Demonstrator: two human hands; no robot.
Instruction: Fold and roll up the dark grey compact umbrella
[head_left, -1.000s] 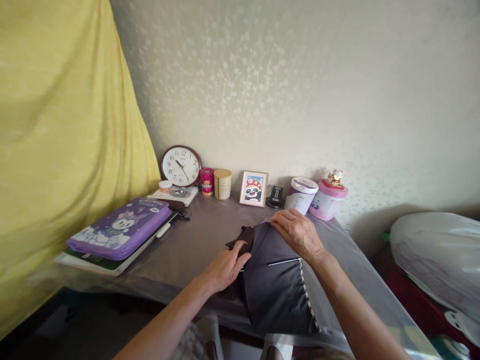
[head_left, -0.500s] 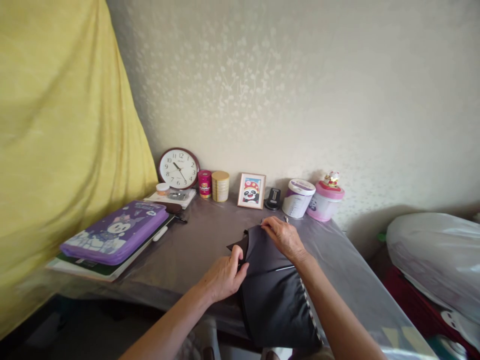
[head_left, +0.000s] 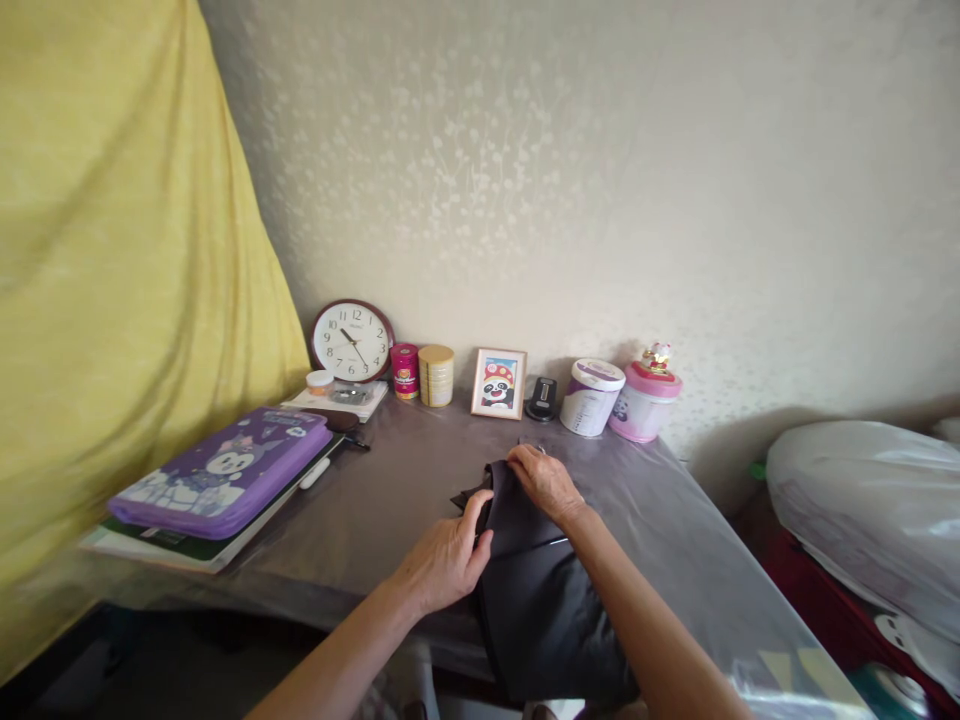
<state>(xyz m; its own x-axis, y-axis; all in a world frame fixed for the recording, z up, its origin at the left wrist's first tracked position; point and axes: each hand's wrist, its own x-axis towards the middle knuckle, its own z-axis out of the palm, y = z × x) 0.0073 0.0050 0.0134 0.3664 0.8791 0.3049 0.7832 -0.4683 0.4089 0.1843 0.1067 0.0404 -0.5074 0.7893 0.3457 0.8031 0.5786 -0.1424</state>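
Note:
A black piece of fabric (head_left: 551, 610) hangs over the table's front edge, its upper part lying on the tabletop. A thin pale line crosses it, and a small pointed flap (head_left: 466, 496) sticks out at its upper left. My left hand (head_left: 450, 555) grips the fabric's left edge, fingers curled behind it and the thumb in front. At the top edge, my right hand (head_left: 546, 483) is closed, pinching the cloth between thumb and fingers. Whether the fabric is a bag or a garment cannot be made out.
The table (head_left: 390, 500) has a clear plastic cover. On its left lies a purple case (head_left: 225, 470) on books. Along the wall stand a clock (head_left: 352, 341), tins (head_left: 436, 377), a framed panda picture (head_left: 499, 384) and tubs (head_left: 592, 398). A wrapped bundle (head_left: 862, 510) sits at right.
My right hand has moved left and slightly down along the top edge, closer to my left hand. The fabric's upper part has shifted with it, and the view has turned a little.

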